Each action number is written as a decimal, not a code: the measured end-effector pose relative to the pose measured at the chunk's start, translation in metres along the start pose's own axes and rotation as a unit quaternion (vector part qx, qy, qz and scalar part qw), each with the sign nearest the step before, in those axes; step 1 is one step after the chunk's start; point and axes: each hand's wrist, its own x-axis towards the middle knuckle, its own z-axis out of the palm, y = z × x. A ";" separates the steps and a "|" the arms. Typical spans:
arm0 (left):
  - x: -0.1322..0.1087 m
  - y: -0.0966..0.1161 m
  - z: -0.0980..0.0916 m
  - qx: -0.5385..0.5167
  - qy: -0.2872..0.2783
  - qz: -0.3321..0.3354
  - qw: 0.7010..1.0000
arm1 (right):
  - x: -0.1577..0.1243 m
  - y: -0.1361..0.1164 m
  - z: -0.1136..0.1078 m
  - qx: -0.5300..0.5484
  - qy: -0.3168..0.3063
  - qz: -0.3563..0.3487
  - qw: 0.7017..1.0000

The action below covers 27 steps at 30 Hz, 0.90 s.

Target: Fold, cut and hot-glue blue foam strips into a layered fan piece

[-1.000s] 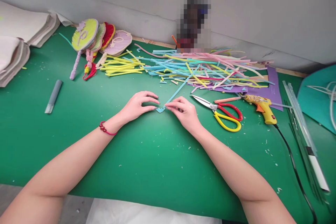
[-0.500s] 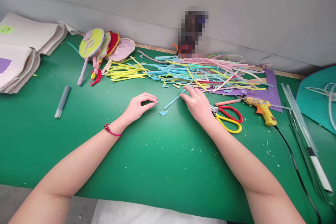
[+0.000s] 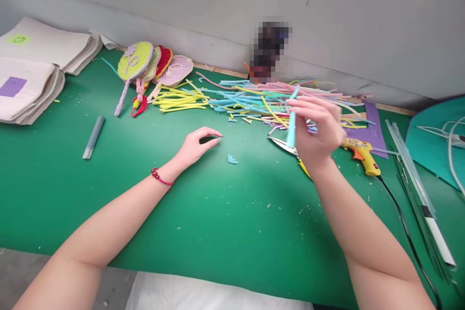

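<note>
My right hand [image 3: 316, 128] is raised above the green table [image 3: 203, 213], fingers closed around a light blue strip [image 3: 291, 123] held nearly upright. My left hand [image 3: 198, 145] rests on the table with curled fingers apart and nothing in them. A small bent light blue piece [image 3: 232, 159] lies on the table just right of my left hand. Behind my right hand lie scissors [image 3: 286, 146] with yellow and red handles, partly hidden by it.
A heap of blue, yellow and pink strips [image 3: 261, 99] spreads along the back. Woven round fans [image 3: 145, 63] lie back left, folded cloth bags [image 3: 32, 68] far left, a grey stick [image 3: 93, 136] left. A yellow glue gun [image 3: 361, 155] and clear glue sticks [image 3: 417, 189] lie right.
My right hand left the bent piece on the table, took hold of a blue strip at the heap and lifted it upright. My left hand stayed put.
</note>
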 end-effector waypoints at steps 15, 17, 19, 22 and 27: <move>-0.001 -0.008 0.005 0.179 -0.140 0.166 0.960 | -0.061 -0.074 -0.044 0.088 -0.328 0.087 0.936; -0.001 -0.007 0.005 0.175 -0.139 0.163 0.961 | -0.068 -0.073 -0.047 0.088 -0.340 0.093 0.932; 0.000 -0.007 0.005 0.174 -0.141 0.163 0.961 | -0.073 -0.072 -0.048 0.086 -0.353 0.101 0.926; 0.000 -0.008 0.005 0.182 -0.145 0.165 0.959 | -0.080 -0.072 -0.049 0.081 -0.377 0.112 0.916; -0.002 -0.011 0.006 0.182 -0.143 0.154 0.961 | -0.088 -0.069 -0.050 0.051 -0.404 0.109 0.907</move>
